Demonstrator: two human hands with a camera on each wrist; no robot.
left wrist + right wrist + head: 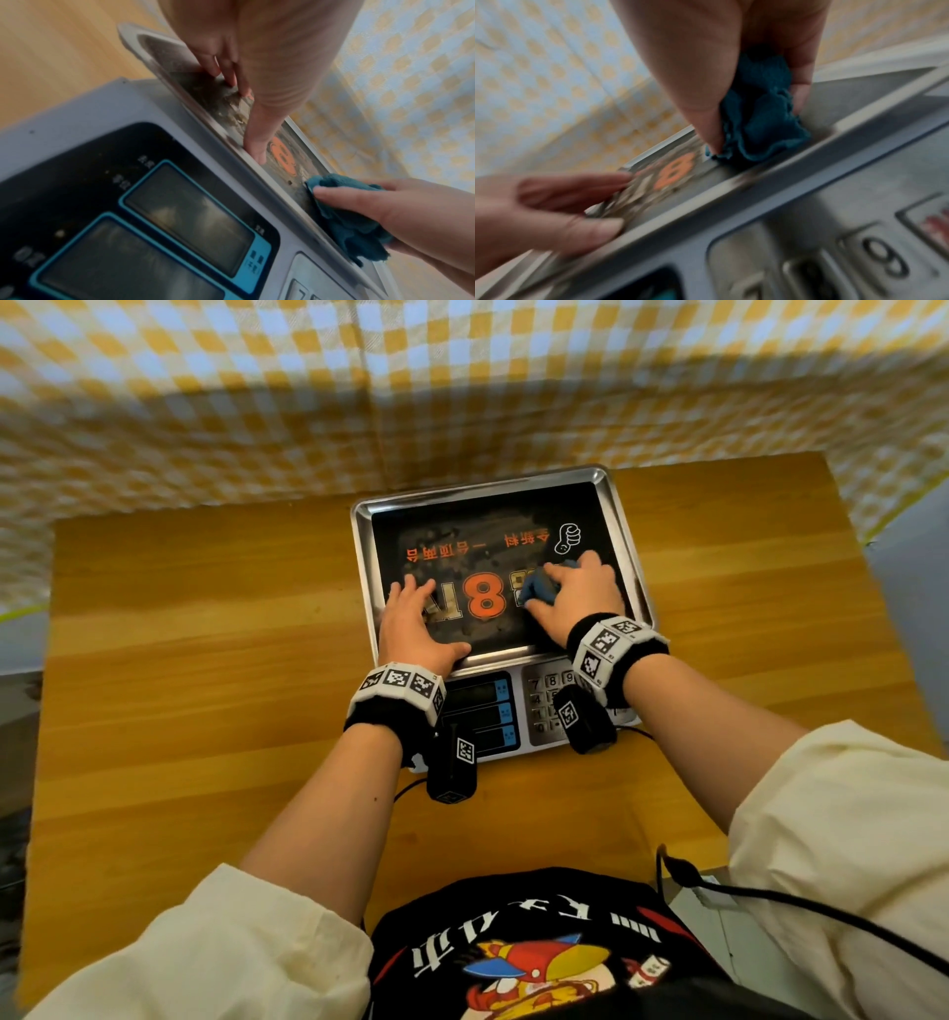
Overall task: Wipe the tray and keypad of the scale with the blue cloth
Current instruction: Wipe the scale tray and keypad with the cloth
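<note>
On tray [616,526], right hand [577,593] bunching blue cloth [539,592]; left hand [411,629] flat, keypad [547,706] nearside.

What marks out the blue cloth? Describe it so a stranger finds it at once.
On the wooden table stands a scale with a steel tray on top. The right hand presses a bunched cloth onto the tray's right side. That blue cloth is the only soft, teal thing there, beside the orange 8.

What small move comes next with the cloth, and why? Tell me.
Probably sweep the blue cloth leftward across the tray. The right hand grips it bunched on the tray's right side, while brownish grime shows around the orange 8 and near the left hand, which rests flat on the tray.
</note>
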